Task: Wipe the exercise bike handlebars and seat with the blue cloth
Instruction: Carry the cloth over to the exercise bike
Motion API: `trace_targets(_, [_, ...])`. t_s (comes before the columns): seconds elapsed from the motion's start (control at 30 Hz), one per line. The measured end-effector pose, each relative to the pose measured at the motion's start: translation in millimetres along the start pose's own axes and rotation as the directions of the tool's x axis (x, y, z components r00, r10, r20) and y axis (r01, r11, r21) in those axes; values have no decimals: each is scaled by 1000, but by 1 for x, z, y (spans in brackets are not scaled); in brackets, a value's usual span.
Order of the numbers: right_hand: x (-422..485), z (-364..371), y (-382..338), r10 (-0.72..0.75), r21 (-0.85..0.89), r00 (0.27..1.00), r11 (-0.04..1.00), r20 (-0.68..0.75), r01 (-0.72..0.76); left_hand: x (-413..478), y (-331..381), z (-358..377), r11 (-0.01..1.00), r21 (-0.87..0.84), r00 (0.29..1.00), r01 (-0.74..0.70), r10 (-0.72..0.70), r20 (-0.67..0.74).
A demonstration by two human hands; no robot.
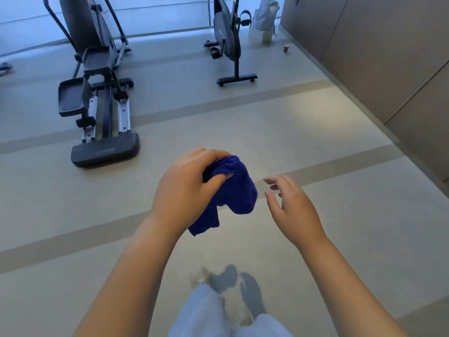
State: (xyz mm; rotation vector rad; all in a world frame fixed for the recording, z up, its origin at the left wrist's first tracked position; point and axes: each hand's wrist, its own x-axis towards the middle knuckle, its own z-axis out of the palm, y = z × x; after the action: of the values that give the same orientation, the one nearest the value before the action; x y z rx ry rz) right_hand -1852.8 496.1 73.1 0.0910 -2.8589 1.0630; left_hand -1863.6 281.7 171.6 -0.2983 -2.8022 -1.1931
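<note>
My left hand grips a bunched blue cloth in front of me, above the floor; the cloth hangs down past my wrist. Just to the right of the cloth, my right hand is held with fingers apart and holds nothing, not touching the cloth. The exercise bike stands far ahead near the back wall, with its lower frame, pedals and floor stand visible. Its handlebars and seat are cut off by the top of the frame.
An elliptical trainer stands at the left. Behind the bike sit a white plastic bag and a small red cup. A brown panelled wall runs along the right. Grey striped floor lies between me and the bike.
</note>
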Motion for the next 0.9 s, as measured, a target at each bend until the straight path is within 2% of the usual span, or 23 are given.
trace_targets(0.33, [177,28,15,-2,11,996,1000,89,1,181,-46,20,996,-70,998,-57,59,31])
trace_targets(0.53, [288,24,20,49,-29,997,998,61,-47,297,-64,18,991,-105,992,-85,95,84])
trace_targets(0.73, [374,24,35,93,-1,994,996,50,-93,390,-76,25,990,-120,988,-71,87,127])
trace_targets(0.9, [445,23,63,67,-10,993,998,100,-66,465,-84,45,992,-116,992,-54,66,103])
